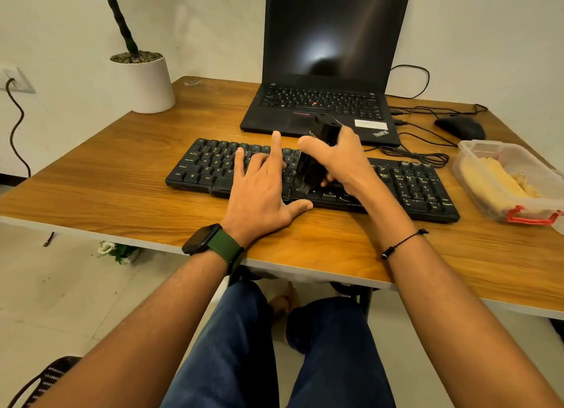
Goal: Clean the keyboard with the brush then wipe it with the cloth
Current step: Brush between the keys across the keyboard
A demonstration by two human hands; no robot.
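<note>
A black keyboard (210,166) lies across the middle of the wooden table. My left hand (262,191) rests flat on its left-centre keys, fingers spread and straight, index finger lifted. My right hand (338,160) grips a black brush (314,163) upright, its bristles down on the keys near the keyboard's middle. A yellow cloth (494,178) lies inside a clear plastic box at the right.
An open black laptop (323,72) stands behind the keyboard. A black mouse (460,127) and loose cables (421,154) lie at the back right. The clear box (531,215) has red clips. A white plant pot (146,84) stands at the back left corner.
</note>
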